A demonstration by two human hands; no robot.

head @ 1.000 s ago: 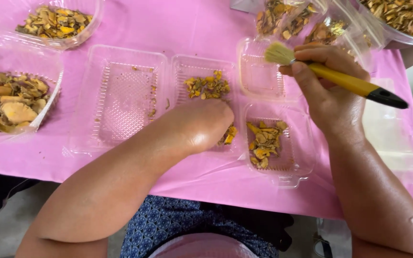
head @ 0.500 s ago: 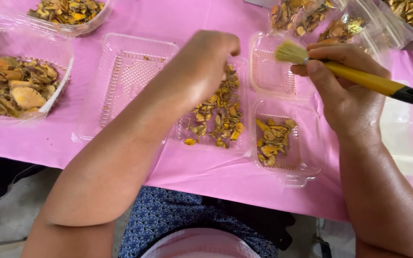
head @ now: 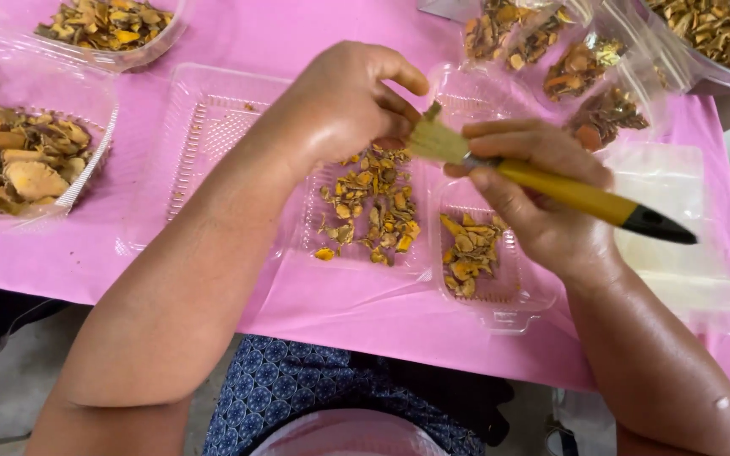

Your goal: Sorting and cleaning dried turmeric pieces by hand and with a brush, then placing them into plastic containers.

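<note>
Gripping yellow-handled brush [head: 580, 196], right hand [head: 542, 203]; bristles splayed.

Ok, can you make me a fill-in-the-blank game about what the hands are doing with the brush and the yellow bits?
1. The right hand holds a brush with a ____ handle.
2. The table is covered with a ____ cloth.
3. The left hand pinches a small piece against the brush's ____.
4. The dried yellow pieces under the hands lie in a clear ____ tray.

Missing words: yellow; pink; bristles; plastic
</note>
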